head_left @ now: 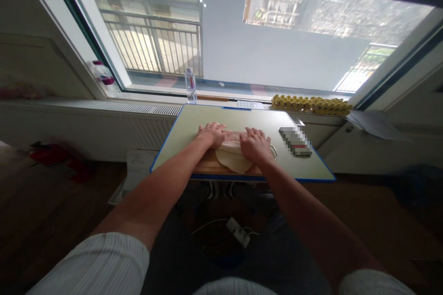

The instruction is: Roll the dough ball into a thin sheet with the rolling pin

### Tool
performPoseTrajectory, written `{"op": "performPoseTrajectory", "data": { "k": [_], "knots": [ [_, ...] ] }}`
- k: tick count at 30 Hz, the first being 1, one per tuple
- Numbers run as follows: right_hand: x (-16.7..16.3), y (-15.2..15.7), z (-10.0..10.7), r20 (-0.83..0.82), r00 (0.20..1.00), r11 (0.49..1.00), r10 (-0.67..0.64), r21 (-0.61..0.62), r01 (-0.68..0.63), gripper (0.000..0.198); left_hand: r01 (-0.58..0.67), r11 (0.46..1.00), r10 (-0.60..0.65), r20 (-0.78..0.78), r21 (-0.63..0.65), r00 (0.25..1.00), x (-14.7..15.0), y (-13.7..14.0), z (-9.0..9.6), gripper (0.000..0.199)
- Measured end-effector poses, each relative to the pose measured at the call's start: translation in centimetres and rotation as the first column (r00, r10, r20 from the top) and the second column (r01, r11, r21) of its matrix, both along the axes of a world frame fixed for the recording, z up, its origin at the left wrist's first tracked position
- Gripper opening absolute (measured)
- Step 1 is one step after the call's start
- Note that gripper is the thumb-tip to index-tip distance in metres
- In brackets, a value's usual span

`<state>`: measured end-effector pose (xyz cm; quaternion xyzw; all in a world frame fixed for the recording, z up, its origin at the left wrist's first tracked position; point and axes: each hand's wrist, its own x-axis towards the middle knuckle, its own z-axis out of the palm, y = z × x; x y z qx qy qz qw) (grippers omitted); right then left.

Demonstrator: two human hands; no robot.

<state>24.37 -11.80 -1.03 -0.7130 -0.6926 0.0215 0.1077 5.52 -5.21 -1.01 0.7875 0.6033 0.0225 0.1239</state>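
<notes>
A flat, pale sheet of dough (233,160) lies on a wooden board (207,162), its rounded edge towards me. A light band crosses the dough between my hands; it looks like a rolling pin (231,147), but my hands cover its ends. My left hand (213,135) rests palm down at the left end of this band, fingers stretched forward. At the right end lies my right hand (255,144), also palm down with the fingers apart. A metal ring (274,151) shows at the board's right side, just beyond my right hand.
The board sits on a small blue-edged table (173,140). A pixelated, phone-like object (296,141) lies at the right. On the windowsill stand a clear bottle (190,86) and a yellow, bumpy strip (311,104). Below is a white power strip (238,232); a radiator (148,132) is behind.
</notes>
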Motion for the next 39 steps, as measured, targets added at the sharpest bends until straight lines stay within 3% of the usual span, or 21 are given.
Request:
{"op": "performPoseTrajectory", "data": {
  "k": [6, 11, 19, 27, 33, 39],
  "knots": [
    [0.6, 2.7, 0.3, 0.004, 0.999, 0.993, 0.033, -0.110, -0.032, 0.061, -0.066, 0.997, 0.065, 0.028, 0.047, 0.998, 0.6, 1.9, -0.3, 0.078],
    [0.6, 2.9, 0.2, -0.027, 1.000, 0.990, -0.003, -0.140, -0.001, 0.065, -0.039, 0.999, 0.038, 0.012, 0.019, 0.999, 0.5, 1.6, -0.2, 0.075],
    [-0.2, -0.2, 0.2, -0.017, 1.000, 0.994, -0.019, -0.106, 0.017, 0.067, 0.004, 1.000, -0.004, -0.017, 0.003, 1.000, -0.1, -1.0, 0.2, 0.078],
    [-1.3, -3.7, 1.1, 0.047, 0.998, 0.996, 0.029, -0.090, -0.025, 0.069, -0.004, 0.996, 0.008, -0.048, 0.090, 0.999, -0.6, -3.3, -0.2, 0.082],
    [-0.4, -1.9, -0.3, 0.052, 0.997, 0.999, 0.049, -0.012, -0.049, 0.068, -0.024, 0.998, 0.025, -0.030, 0.050, 0.999, -0.2, -2.3, 0.1, 0.082],
    [-0.1, -0.2, -0.3, 0.016, 0.999, 1.000, 0.029, -0.009, -0.029, 0.067, -0.041, 0.999, 0.042, -0.025, 0.007, 0.999, 0.1, -1.1, 0.4, 0.078]
  ]
}}
